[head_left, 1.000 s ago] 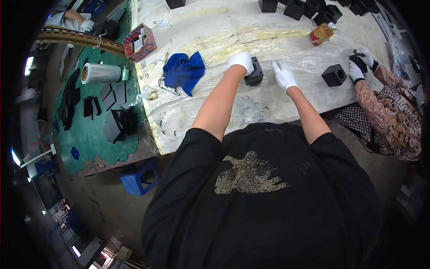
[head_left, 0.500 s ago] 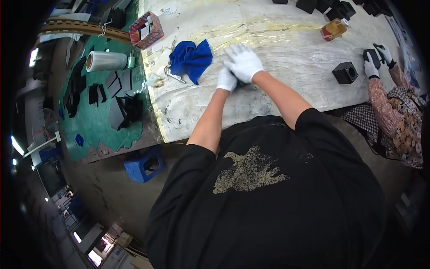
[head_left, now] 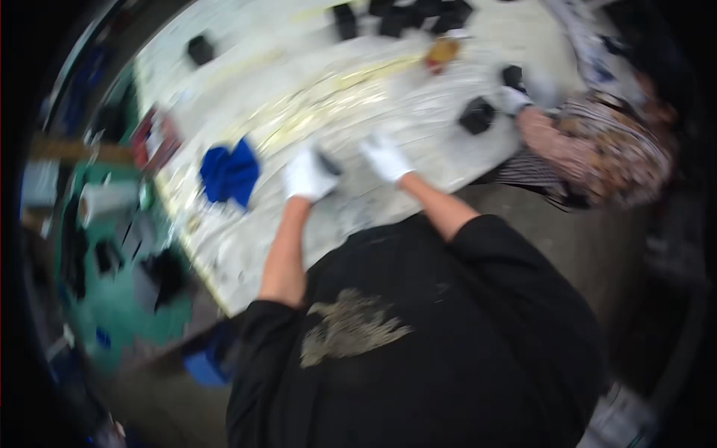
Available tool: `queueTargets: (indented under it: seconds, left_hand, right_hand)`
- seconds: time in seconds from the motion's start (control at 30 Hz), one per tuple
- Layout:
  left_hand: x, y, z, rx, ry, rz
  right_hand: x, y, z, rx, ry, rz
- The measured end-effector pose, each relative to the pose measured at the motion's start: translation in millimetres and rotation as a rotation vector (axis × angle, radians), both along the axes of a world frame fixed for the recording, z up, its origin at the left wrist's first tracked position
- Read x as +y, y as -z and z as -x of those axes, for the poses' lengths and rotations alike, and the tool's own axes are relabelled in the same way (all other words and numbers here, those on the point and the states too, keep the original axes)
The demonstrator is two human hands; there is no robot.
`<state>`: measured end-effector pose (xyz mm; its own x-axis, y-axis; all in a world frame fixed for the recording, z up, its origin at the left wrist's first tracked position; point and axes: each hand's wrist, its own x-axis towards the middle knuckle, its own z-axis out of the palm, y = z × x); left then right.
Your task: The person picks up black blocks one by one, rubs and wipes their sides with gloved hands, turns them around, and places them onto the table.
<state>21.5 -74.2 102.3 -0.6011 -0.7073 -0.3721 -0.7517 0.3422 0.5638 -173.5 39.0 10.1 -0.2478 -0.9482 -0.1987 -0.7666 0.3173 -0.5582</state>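
My left hand (head_left: 308, 175), in a white glove, is closed on a small dark grey piece (head_left: 326, 163) whose exact kind is blurred. It is over the white-covered table (head_left: 358, 198), to the right of a crumpled blue cloth (head_left: 229, 173). Apart from it, farther right, my right hand (head_left: 386, 158), also gloved in white, has its fingers stretched out. Nothing shows in that hand, though motion softens its outline.
A co-worker's gloved hand (head_left: 514, 98) touches a black block (head_left: 511, 76) at the right. Closer stands a black box (head_left: 476, 116). An amber bottle (head_left: 442, 52) is farther back. A patterned basket (head_left: 155, 140) and a film roll (head_left: 109, 201) lie left.
My hands, one on top of the other before, have come apart. The dark grey piece, mostly covered earlier, now shows in my left hand. The whole view has swung and blurred.
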Motion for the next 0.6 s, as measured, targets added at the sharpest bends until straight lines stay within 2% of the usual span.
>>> queueTargets:
  seconds: [0.07,0.13,0.2,0.23,0.27,0.33,0.4,0.47,0.53,0.6]
  left_hand:
    - [-0.9,25.0,-14.3,0.239,-0.032,0.251]
    - [-2.1,39.7,-14.5,0.434,-0.117,0.064]
    - [1.7,60.7,-7.1,0.619,-0.185,-0.120]
    - [11.3,57.2,1.1,0.656,-0.233,-0.114]
    - [16.1,94.2,0.8,0.652,-0.209,0.033]
    - [23.4,99.0,12.2,0.790,-0.162,-0.067]
    - [32.2,100.0,2.2,0.780,-0.250,-0.178]
    - [27.9,93.7,-27.8,0.496,-0.123,-0.167]
    - [38.4,82.2,-21.6,0.767,-0.272,-0.168]
    - [37.4,88.4,-25.2,0.651,-0.235,-0.120]
  right_hand:
    - [-7.7,11.3,-5.3,-0.456,0.360,0.046]
    - [-15.5,-53.1,-11.4,-0.563,0.299,0.036]
    - [-34.9,-49.6,-23.4,-0.636,0.293,0.175]
    - [-44.4,-75.1,-21.2,-0.482,0.087,0.086]
    - [-48.0,-103.3,-23.6,-0.309,-0.110,0.009]
    - [-52.2,-93.6,-58.0,0.056,-0.105,0.091]
    - [-72.9,-94.7,-78.5,0.089,-0.230,0.101]
    - [-90.6,-90.7,-89.1,0.083,-0.278,0.055]
    - [-118.2,-86.2,-84.1,0.045,-0.218,-0.017]
    - [-108.4,-72.4,-62.6,0.146,-0.269,0.011]
